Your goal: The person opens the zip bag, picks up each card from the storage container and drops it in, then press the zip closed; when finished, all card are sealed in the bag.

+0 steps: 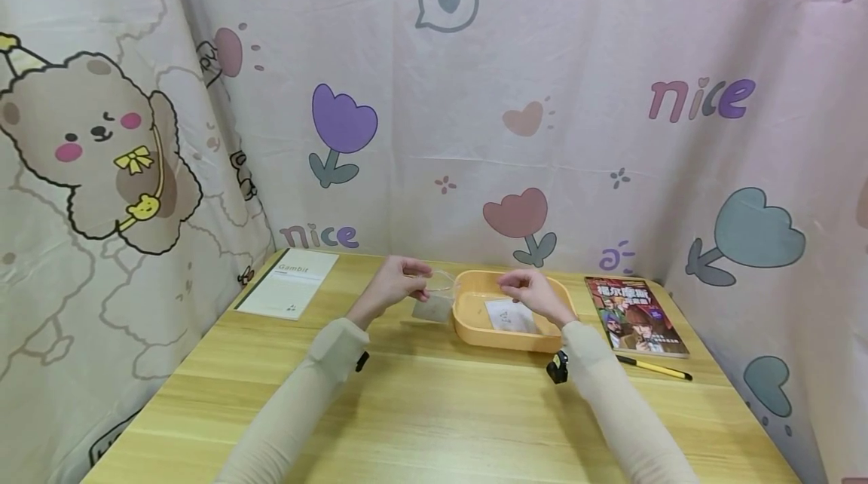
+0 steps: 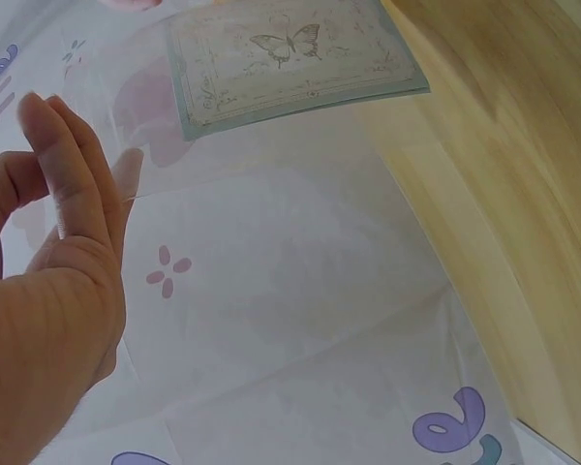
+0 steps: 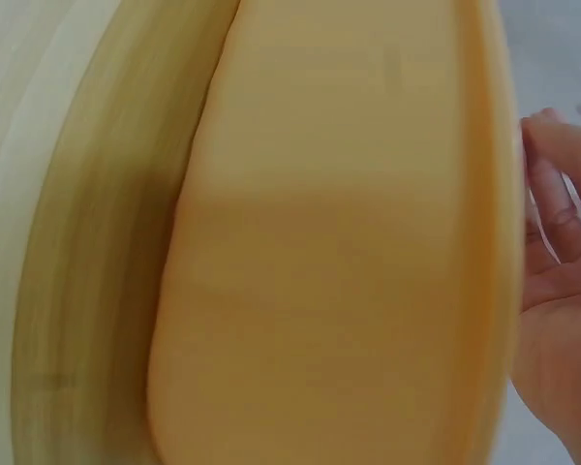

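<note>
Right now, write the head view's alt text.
A person's left hand holds a clear plastic bag containing a pale card beside a rectangular orange plastic tray on a light wooden table; the right hand is above the tray.

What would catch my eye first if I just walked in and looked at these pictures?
Probably the big winking bear printed on the curtain, far left in the head view. Then the orange tray on the wooden table, with the right hand near its rim. Left of the tray, the left hand holds a clear plastic sheet with a butterfly card, clearest in the left wrist view.
</note>
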A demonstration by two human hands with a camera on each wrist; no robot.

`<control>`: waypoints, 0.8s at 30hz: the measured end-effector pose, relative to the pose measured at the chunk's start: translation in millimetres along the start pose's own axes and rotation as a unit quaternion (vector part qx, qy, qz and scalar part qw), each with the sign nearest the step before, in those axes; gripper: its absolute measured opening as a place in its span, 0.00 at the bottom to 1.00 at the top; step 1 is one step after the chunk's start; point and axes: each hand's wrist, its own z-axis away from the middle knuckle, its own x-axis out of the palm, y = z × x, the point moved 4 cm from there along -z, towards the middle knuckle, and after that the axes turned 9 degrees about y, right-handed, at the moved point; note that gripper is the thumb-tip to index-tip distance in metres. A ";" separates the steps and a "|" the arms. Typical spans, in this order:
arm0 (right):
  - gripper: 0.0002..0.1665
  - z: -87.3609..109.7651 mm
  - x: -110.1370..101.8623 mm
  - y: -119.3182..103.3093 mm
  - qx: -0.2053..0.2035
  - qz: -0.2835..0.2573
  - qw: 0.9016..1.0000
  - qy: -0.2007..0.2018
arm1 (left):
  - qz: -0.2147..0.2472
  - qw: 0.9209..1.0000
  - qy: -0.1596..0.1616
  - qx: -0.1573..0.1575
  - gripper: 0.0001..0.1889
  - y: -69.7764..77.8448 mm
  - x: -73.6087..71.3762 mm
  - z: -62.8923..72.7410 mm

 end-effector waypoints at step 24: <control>0.29 4.5 3.4 42.2 0.071 0.125 0.987 -0.078 | -0.012 1.000 0.006 0.000 0.16 2.4 2.0 -0.6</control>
